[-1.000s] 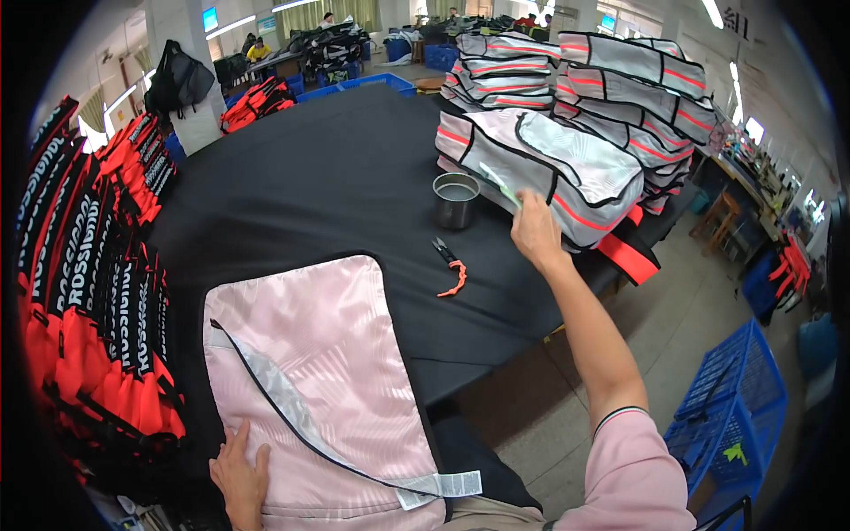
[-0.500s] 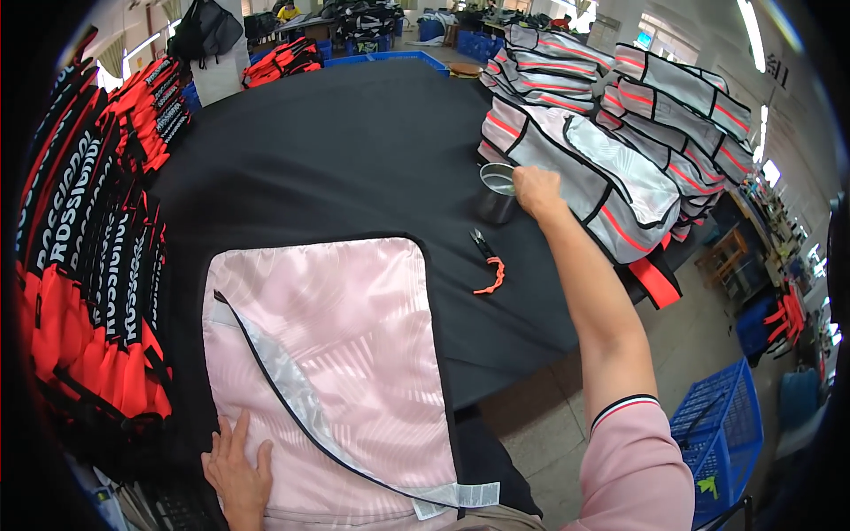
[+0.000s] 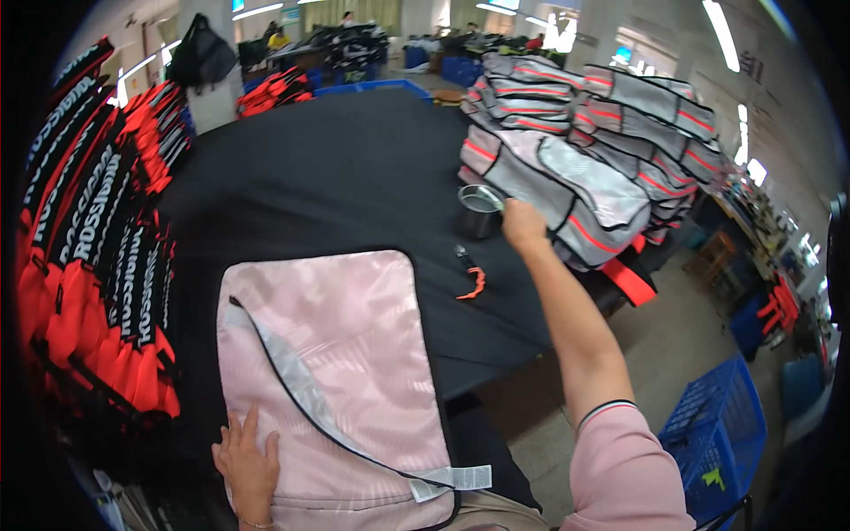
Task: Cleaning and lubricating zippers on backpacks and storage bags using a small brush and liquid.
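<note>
My left hand (image 3: 248, 465) lies flat with fingers spread on the lower left of a pink fabric panel (image 3: 363, 327). That panel has black binding round its edges and a curved, black-edged slit showing silvery lining, with white labels (image 3: 452, 479) at its lower right. My right arm reaches forward, and my right hand (image 3: 524, 223) is closed on the handle side of a metal mug (image 3: 479, 219). The mug stands upright at the right of the black table; its contents do not show clearly. Just nearer lie small thread snips (image 3: 463, 257) with an orange cord (image 3: 476, 283).
Grey bag pieces with black and orange trim (image 3: 611, 159) are piled beyond the mug. Red and black pieces (image 3: 97, 230) stack along the left edge. A blue crate (image 3: 717, 434) stands on the floor at right. People sit farther back in the room.
The view has tilted up a little, showing more of the far room. My left hand stays on the pink panel and my right hand stays on the mug.
</note>
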`<state>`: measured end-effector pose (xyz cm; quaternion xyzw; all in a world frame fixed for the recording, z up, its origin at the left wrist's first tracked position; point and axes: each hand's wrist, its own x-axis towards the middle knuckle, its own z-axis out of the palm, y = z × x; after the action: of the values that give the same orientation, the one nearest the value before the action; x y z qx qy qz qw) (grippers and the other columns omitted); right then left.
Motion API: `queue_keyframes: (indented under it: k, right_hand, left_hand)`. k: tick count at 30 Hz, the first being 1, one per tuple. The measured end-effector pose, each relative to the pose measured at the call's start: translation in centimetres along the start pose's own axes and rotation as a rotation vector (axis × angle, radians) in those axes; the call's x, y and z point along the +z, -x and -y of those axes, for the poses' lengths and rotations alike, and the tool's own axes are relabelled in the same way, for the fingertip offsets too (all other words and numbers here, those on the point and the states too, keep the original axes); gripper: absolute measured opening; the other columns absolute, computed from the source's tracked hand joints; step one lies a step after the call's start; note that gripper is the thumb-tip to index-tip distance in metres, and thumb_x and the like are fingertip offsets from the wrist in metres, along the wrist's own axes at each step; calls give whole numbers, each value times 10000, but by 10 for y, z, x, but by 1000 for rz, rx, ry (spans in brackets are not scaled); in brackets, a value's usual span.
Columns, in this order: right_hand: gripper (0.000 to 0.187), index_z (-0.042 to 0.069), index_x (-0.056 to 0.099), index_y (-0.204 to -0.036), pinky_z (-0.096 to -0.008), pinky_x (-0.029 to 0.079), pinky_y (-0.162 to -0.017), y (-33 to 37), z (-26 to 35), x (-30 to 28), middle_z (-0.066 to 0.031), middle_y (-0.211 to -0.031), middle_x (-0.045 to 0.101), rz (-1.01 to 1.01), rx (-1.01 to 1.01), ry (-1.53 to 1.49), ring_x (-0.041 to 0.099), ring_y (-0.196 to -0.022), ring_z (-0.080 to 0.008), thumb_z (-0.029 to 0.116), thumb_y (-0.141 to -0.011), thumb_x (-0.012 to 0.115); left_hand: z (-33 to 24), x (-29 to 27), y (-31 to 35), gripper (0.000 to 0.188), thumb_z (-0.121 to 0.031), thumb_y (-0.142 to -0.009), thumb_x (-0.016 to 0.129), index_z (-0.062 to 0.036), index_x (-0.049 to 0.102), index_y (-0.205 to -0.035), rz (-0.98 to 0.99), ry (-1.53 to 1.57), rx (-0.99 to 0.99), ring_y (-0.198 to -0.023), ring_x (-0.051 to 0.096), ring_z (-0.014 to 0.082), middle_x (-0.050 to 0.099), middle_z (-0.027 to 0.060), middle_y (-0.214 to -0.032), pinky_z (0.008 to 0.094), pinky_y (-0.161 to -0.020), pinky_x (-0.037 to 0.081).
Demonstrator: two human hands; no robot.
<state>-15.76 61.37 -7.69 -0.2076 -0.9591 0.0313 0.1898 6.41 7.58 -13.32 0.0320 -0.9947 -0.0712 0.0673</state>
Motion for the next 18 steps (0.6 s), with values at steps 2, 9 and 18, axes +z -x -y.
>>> queue_keyframes:
  k: [2,9,18]
  right_hand:
    - [201,40,685,-983,-508,543,-798,6,9,12,-232,-971,692,51,45,2,669,-967,-414,160,-918,537]
    - [195,32,675,-987,-521,540,-837,12,14,35,-251,-987,689,55,59,-73,670,-967,-429,183,-896,591]
    - [231,36,640,-1122,-359,491,-559,55,26,2,-113,-804,645,37,2,-679,636,-625,-209,151,-932,573]
  left_hand:
    - [6,3,3,602,-323,-804,700,-190,547,-1371,2,19,1,-1229,501,484,488,255,-1407,535,-986,368]
    - [14,5,7,606,-319,-819,681,-182,527,-1389,-23,0,-5,-1207,517,463,500,256,-1391,525,-991,364]
    - [3,-59,-33,236,-247,-893,642,-62,698,-1029,-43,155,54,-925,671,314,697,137,-1047,418,-769,489]
